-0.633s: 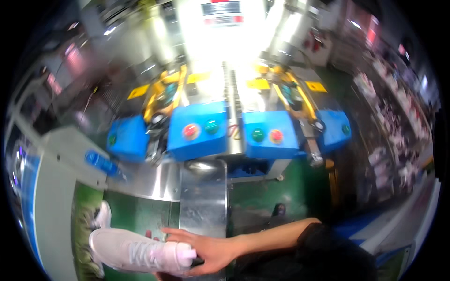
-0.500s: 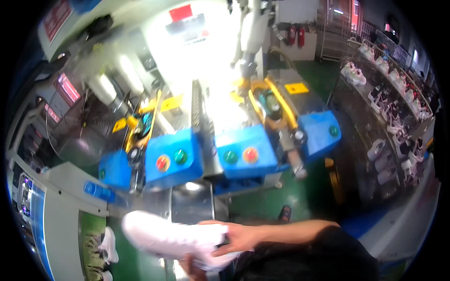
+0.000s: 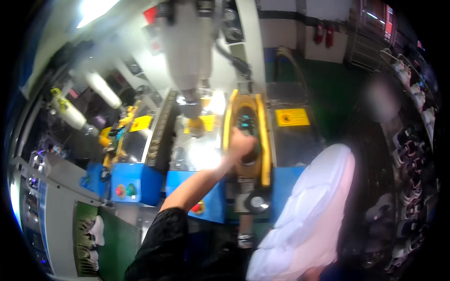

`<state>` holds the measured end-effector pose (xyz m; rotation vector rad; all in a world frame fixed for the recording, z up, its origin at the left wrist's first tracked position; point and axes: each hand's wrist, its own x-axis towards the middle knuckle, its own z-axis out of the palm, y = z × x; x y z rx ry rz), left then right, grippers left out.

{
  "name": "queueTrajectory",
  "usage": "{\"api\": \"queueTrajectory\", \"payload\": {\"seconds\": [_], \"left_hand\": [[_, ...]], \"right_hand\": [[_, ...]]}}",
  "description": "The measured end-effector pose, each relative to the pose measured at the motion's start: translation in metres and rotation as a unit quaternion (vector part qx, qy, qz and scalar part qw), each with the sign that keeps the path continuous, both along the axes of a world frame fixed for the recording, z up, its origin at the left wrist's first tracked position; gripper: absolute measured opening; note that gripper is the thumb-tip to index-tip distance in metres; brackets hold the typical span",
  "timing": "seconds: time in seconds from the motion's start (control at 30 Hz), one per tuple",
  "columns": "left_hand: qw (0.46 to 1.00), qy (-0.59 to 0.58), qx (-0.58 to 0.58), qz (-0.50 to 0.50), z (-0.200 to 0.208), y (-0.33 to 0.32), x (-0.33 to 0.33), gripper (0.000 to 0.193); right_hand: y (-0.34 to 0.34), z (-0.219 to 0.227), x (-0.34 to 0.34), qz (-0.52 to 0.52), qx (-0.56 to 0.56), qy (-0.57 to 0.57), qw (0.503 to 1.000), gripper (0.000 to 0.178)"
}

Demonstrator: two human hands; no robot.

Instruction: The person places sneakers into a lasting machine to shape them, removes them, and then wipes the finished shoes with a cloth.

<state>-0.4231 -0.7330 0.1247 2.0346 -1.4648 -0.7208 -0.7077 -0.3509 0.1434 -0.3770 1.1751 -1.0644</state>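
Observation:
My left hand [image 3: 241,143] reaches forward into a press fixture [image 3: 263,140] with yellow side bars and a dark oval middle. Its fingers look curled at the near part of that oval; blur hides what they grip. A large white shoe [image 3: 304,210] stands tilted close in front of me at the lower right, toe up, its pale blocky sole partly facing me. Beneath it, only a bit of my right hand [image 3: 313,272] shows, holding the shoe from below. The shoe covers the rest of that hand.
Blue control boxes [image 3: 136,183] with red and green buttons line the machine's front. A grey press cylinder [image 3: 187,51] hangs left of the fixture. Racks of shoes [image 3: 410,173] stand at the right, and more white shoes [image 3: 97,231] sit at the lower left.
The white shoe has moved from low centre-left to the right and turned toe up. One hand has left it; my left hand now reaches into the fixture. The view has swung right and closer.

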Motion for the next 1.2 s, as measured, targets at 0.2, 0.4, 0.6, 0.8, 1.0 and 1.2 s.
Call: {"api": "queueTrajectory", "payload": {"seconds": [0.2, 0.4, 0.6, 0.8, 1.0, 1.2], "left_hand": [[0.993, 0.115, 0.034, 0.019, -0.015, -0.06, -0.02, 0.066], [0.94, 0.262, 0.156, -0.151, 0.113, -0.007, 0.008, 0.042], [0.785, 0.616, 0.046, 0.048, 0.152, 0.261, 0.086, 0.083], [0.729, 0.582, -0.162, 0.322, 0.125, 0.42, 0.08, 0.071], [0.724, 0.468, -0.113, 0.493, 0.031, 0.52, 0.101, 0.061], [0.676, 0.474, -0.028, 0.564, -0.002, 0.547, 0.11, 0.051]], "right_hand": [[-0.008, 0.01, -0.004, -0.028, -0.024, 0.001, 0.999, 0.058], [-0.02, 0.001, -0.012, -0.052, -0.125, 0.044, 0.99, 0.064], [-0.148, 0.055, 0.031, 0.048, -0.11, -0.069, 0.99, 0.055], [-0.41, 0.082, 0.105, 0.341, -0.019, 0.068, 0.937, 0.047], [-0.426, -0.003, 0.174, 0.184, -0.283, 0.653, 0.678, 0.063], [-0.402, 0.002, 0.184, 0.179, -0.274, 0.664, 0.673, 0.065]]}}
